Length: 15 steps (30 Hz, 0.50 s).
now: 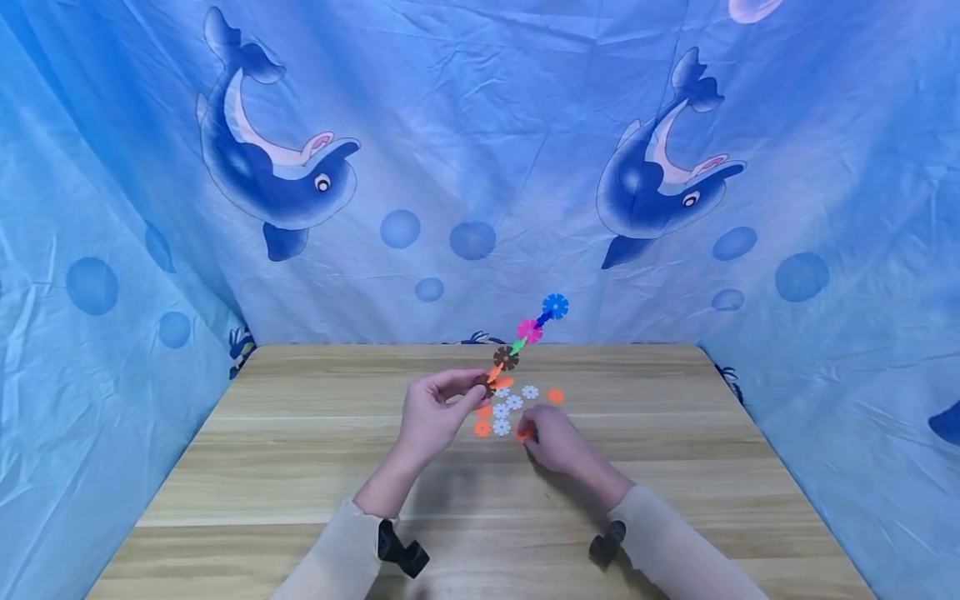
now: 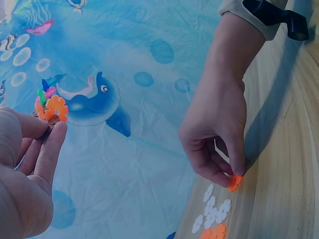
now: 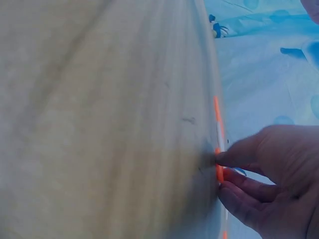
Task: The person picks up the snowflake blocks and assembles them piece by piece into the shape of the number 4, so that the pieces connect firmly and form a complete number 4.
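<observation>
My left hand (image 1: 437, 415) pinches the lower end of a chain of interlocking snowflake discs (image 1: 529, 332), held above the table. From the top the chain runs blue, dark blue, pink, green, brown, orange, then a brown disc between thumb and fingers. An orange disc (image 2: 57, 108) joined near that end faces the left wrist view. Low over the tabletop, my right hand (image 1: 558, 437) has thumb and fingers on a loose orange disc (image 2: 235, 182). In the right wrist view this orange disc (image 3: 219, 172) shows edge-on between the fingertips; whether it still touches the wood I cannot tell.
Several white discs (image 1: 513, 402) lie between the hands on the wooden table (image 1: 300, 467). Loose orange discs lie around them, one (image 1: 482, 428) at the left and another (image 1: 556, 396) at the back right. A blue dolphin-printed curtain (image 1: 480, 167) hangs behind and beside the table.
</observation>
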Available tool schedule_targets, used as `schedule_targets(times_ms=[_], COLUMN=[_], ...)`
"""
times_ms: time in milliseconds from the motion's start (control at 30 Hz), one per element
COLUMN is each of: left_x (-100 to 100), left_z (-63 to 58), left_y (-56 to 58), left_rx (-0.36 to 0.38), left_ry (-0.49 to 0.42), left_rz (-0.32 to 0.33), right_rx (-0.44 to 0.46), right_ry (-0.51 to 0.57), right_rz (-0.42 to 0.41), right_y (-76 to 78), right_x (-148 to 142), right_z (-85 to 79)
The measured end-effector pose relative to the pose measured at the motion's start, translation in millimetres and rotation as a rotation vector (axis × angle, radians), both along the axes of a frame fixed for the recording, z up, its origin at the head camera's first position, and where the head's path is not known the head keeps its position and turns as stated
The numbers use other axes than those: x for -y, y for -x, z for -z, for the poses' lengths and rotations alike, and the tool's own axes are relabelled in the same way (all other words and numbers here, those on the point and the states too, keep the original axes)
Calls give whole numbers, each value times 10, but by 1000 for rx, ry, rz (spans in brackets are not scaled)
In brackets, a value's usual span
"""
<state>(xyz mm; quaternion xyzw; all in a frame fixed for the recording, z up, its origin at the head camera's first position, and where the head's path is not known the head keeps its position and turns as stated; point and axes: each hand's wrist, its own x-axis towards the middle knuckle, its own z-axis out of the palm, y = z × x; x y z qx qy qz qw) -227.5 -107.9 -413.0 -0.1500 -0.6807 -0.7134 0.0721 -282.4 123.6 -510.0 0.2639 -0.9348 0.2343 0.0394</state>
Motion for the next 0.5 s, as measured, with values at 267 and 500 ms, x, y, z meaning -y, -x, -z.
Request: schedule_targets(times_ms=[267,500], left_x=[-14,-20], left_z=[26,31], left_y=[15,11], left_rx=[-23,-13], left_ry=[-6,-33], left_rz=[-2,0], right_rx=[93,187], right_ry=[83,250], right_rz=[4,72], right_y=[20,21], right_x=[-70,-128], right_z=[-39,-123])
